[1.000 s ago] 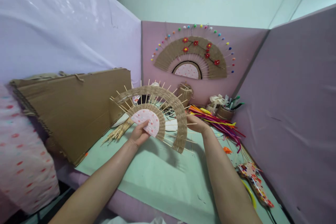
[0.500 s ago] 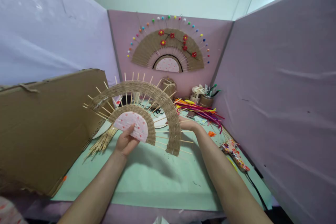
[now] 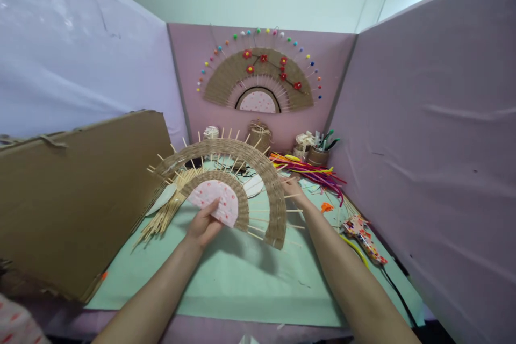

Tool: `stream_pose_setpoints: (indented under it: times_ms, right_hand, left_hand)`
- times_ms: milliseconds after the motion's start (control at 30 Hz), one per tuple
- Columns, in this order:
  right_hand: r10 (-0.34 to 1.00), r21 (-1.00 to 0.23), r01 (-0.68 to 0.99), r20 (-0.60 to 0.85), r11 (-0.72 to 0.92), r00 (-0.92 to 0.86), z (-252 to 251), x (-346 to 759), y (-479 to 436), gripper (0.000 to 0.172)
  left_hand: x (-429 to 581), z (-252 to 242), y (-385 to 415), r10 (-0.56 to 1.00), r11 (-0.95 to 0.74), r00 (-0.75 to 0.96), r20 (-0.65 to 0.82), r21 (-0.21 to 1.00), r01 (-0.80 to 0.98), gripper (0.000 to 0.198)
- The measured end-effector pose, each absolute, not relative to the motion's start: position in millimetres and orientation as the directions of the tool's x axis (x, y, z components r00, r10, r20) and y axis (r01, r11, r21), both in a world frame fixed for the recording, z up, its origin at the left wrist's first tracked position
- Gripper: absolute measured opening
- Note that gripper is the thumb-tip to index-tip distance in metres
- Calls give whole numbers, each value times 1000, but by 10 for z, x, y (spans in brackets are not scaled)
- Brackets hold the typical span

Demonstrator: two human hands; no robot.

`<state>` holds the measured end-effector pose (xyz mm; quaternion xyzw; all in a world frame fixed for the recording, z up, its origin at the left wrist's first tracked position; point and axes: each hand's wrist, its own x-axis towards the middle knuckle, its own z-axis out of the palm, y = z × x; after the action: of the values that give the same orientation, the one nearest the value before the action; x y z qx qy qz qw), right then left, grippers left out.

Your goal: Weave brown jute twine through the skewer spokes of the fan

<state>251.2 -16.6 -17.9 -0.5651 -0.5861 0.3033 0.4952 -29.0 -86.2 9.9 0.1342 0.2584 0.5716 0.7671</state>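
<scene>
Shifted since the frame half a second ago: woven fan (image 3: 228, 193) now sits slightly lower and further right against the backdrop, uncovering more of the stick bundle (image 3: 165, 215) and a white spool-like item (image 3: 210, 132) behind it. Position: held up over the counter (image 3: 242, 285), tilted, its right end lower than its left.

Hands well apart. Left hand (image 3: 206, 221) clamped on the fan, thumb on the dotted half-round panel (image 3: 205, 193), remaining fingers behind. Right hand (image 3: 293, 189) just beside the outer band's right flank among the stick ends; fingers partly hidden, so cannot tell whether it grips anything.

Progress, as observed: panel in place; inner band (image 3: 243, 204) woven round it; outer band (image 3: 276, 199) woven as a full arc. Bare sticks span the gap between bands and project past the rim. Shiny patch near the outer band's left end, nature unclear.

Comparison: wall fan (image 3: 268, 70) carries coloured balls (image 3: 258, 31), red flowers (image 3: 284, 61), a dark arc round its panel and a broader outer weave. Held piece shows none of these. Judgement: structure well advanced, perhaps midway overall; outer weaving possibly incomplete, decoration not begun.
</scene>
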Motion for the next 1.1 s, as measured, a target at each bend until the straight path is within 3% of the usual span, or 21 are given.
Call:
stream_pose_setpoints:
  times_ms: [233, 467, 600, 700, 767, 833, 900, 1100]
  right_hand:
    - [943, -988, -116, 63, 106, 326, -124, 2520, -327, 43]
    - [948, -976, -218, -74, -5, 308, -148, 2551, -338, 36]
    - [947, -982, -189, -68, -8, 313, -242, 2590, -320, 38]
    - [948, -974, -221, -111, -45, 297, -282, 2593, -307, 35]
    - [947, -965, -253, -146, -72, 286, -292, 2585, -301, 31]
    - [946, -958, -274, -164, -85, 279, -296, 2575, -298, 30]
    - [947, -958, -277, -158, -78, 279, -298, 2568, -295, 29]
    - [949, -969, -238, -132, -63, 286, -290, 2536, -289, 28]
  left_hand:
    - [-207, -133, -873, 910, 380, 146, -388, 641, -667, 35]
    - [-152, -192, -1145, 889, 388, 108, -445, 604, -696, 43]
    - [-115, -157, -1229, 848, 484, 203, -489, 560, -672, 32]
    - [-223, -69, -1347, 748, 662, 412, -520, 622, -418, 16]
    - [-362, 53, -1449, 601, 728, 569, -561, 678, -101, 24]
    - [-511, 237, -1516, 470, 662, 638, -609, 722, 201, 33]
    - [-614, 469, -1482, 497, 490, 644, -581, 801, 344, 33]
    - [-350, 1011, -508, 857, 85, 450, -252, 930, 358, 33]
